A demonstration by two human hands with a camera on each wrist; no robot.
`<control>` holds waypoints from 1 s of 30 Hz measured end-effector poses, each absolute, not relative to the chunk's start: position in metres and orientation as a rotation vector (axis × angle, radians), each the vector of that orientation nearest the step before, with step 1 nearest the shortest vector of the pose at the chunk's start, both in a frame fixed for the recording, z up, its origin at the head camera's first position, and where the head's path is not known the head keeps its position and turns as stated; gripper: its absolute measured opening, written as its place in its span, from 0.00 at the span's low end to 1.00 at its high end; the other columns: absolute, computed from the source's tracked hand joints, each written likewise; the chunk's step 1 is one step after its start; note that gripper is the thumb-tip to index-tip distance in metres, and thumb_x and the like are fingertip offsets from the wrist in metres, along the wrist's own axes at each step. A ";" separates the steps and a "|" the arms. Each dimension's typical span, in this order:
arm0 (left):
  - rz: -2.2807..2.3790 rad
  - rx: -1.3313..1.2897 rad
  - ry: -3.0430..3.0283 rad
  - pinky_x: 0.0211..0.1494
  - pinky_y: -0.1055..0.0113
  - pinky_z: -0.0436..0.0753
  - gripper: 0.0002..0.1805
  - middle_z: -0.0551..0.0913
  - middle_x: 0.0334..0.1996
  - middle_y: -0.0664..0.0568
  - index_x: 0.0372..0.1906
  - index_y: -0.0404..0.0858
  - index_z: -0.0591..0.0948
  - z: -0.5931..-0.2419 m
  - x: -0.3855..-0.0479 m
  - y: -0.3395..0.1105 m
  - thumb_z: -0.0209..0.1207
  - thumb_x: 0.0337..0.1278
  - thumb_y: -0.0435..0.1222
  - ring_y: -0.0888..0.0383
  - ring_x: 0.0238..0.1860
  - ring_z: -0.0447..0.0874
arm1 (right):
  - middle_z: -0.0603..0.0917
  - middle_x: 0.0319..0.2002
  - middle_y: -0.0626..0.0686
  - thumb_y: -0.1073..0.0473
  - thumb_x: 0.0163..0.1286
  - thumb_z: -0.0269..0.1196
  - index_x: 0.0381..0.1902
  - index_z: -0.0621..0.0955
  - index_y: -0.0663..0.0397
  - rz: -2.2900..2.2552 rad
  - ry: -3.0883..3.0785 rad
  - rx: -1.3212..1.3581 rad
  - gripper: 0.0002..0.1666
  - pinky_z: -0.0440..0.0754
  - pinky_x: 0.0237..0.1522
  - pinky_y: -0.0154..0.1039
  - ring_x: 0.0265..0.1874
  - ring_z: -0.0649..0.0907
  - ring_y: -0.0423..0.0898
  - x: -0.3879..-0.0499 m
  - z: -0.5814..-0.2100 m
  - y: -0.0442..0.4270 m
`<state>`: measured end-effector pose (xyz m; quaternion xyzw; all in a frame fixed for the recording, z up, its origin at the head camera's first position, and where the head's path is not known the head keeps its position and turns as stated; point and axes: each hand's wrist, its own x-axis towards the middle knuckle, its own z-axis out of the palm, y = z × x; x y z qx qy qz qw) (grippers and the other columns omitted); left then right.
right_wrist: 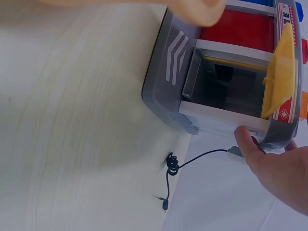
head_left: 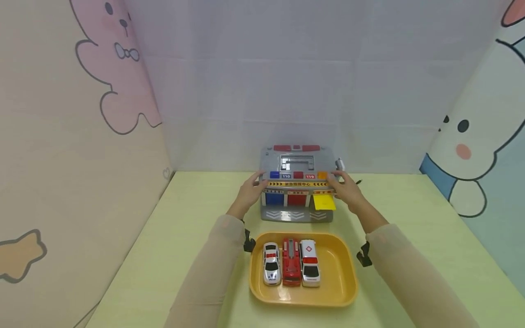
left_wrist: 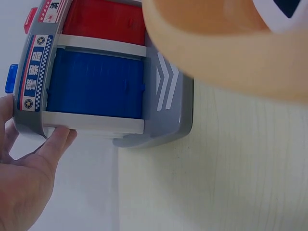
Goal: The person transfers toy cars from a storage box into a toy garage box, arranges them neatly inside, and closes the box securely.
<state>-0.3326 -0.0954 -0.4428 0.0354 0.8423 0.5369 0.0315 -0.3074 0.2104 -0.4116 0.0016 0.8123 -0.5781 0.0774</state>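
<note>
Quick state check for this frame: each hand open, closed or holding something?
Left hand: holding the toy garage at its left side.
Right hand: holding the same toy garage at its right side.

Both arms [head_left: 207, 282] in long beige fabric sleeves [head_left: 414, 273], extended forward.
The bare left hand [head_left: 249, 194] and bare right hand [head_left: 349, 191], apart, both grip.

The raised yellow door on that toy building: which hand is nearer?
Right. The right hand holds the toy building beside the yellow door; the left hand holds its opposite side, beside the blue door.
</note>
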 end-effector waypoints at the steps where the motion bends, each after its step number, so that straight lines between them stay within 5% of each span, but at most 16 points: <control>1: 1.652 0.116 2.593 0.60 0.43 0.72 0.28 0.67 0.68 0.42 0.72 0.52 0.66 -0.443 -0.332 -0.095 0.53 0.71 0.49 0.42 0.65 0.68 | 0.61 0.68 0.71 0.43 0.77 0.49 0.76 0.51 0.58 -1.726 2.435 0.001 0.41 0.66 0.64 0.56 0.67 0.64 0.65 -0.306 -0.412 0.211; 30: 1.668 0.132 2.573 0.60 0.45 0.74 0.27 0.68 0.68 0.41 0.72 0.51 0.66 -0.440 -0.329 -0.095 0.52 0.72 0.48 0.43 0.64 0.69 | 0.54 0.71 0.73 0.47 0.79 0.48 0.78 0.47 0.57 -1.700 2.474 -0.090 0.40 0.61 0.65 0.61 0.67 0.61 0.70 -0.276 -0.408 0.229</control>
